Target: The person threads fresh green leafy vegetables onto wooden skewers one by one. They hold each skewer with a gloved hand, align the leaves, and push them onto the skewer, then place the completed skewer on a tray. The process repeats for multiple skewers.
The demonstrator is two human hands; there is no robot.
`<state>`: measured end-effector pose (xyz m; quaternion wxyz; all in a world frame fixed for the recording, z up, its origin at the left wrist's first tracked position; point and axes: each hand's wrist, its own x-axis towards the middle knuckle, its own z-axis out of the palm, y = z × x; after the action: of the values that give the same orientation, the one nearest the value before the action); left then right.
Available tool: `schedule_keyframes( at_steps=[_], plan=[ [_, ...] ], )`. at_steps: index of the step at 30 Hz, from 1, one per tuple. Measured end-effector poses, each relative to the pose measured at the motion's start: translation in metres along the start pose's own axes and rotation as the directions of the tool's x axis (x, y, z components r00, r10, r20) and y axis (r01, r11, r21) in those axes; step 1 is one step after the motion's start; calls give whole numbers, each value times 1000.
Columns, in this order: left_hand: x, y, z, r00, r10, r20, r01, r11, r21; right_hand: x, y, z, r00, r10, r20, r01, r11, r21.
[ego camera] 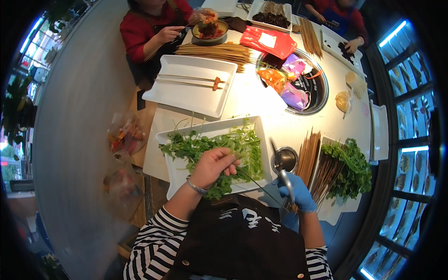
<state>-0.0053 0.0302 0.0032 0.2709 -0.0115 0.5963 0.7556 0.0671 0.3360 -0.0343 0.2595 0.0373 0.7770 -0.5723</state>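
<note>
My bare left hand (215,166) pinches light green stems and a thin skewer (257,183) over a white tray (173,176) of leafy cilantro (196,147). The skewer slants down from those fingers towards my right side. In a blue glove, my right hand (299,192) grips scissors (285,180), their dark blades pointing away from me. Just beyond the blades stands a metal cup (287,161). To the right of that hand lie loose bamboo skewers (308,157) and a bunch of skewered greens (351,168) on a white tray (344,206).
Across the table, one person (154,31) holds a skewer over a bowl (210,35); another (346,21) reaches into a tray (330,38). A white tray (196,101) holds two meat-tipped skewers. Packages lie in a round recessed basin (323,101). Plastic bags (126,136) sit at left.
</note>
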Motion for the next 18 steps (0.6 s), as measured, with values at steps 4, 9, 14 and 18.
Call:
schedule_keyframes(
  at_steps=[4, 9, 14, 18],
  plan=[
    [0, 0, 3, 1000, -18, 6, 18, 1000, 25, -6, -41, 14, 994, -78, 72, 97, 939, -331],
    [-2, 4, 6, 999, -43, 9, 42, 999, 32, 4, -61, 20, 987, -85, 137, 137, 888, -439],
    [-3, 0, 2, 998, -59, 6, 58, 997, 43, 13, -78, 23, 979, -114, 168, 175, 893, -415],
    [0, -2, -5, 998, -56, -7, 56, 997, 59, 20, -75, 28, 993, -60, 102, 92, 936, -341]
  ],
)
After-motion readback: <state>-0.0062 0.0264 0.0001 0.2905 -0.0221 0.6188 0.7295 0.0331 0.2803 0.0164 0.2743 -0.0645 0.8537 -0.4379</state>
